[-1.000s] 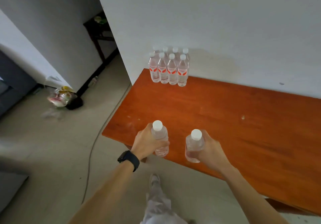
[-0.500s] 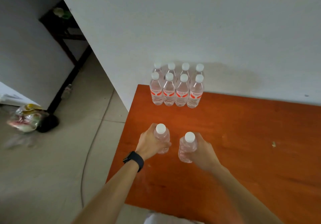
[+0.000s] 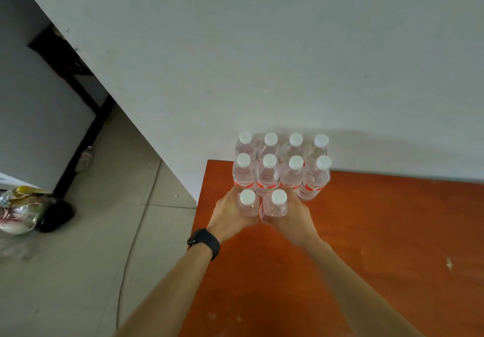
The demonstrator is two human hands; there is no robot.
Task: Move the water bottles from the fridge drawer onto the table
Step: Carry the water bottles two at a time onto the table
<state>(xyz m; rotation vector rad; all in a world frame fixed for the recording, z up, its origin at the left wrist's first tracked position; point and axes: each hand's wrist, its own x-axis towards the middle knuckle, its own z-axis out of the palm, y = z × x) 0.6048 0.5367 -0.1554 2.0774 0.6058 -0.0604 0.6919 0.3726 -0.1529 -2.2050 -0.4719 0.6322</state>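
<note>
Several clear water bottles with white caps and red labels [image 3: 281, 169] stand in two rows at the far left corner of the orange-brown table [image 3: 379, 232], against the white wall. My left hand [image 3: 230, 212] grips one more bottle [image 3: 247, 202] directly in front of that group. My right hand [image 3: 292, 217] grips another bottle [image 3: 277, 203] beside it. Both held bottles are upright, side by side, close against the front row. The fridge drawer is out of view.
The table's left edge [image 3: 199, 219] drops to a tiled floor with a thin cable [image 3: 131, 247]. A crumpled bag [image 3: 18, 211] and a dark object [image 3: 56, 215] lie at the left. One bottle lies on the floor [image 3: 85, 157] by a dark stand.
Both hands have carried their bottles forward across the table, from near its front edge up to the standing group. The two bottles have come closer together.
</note>
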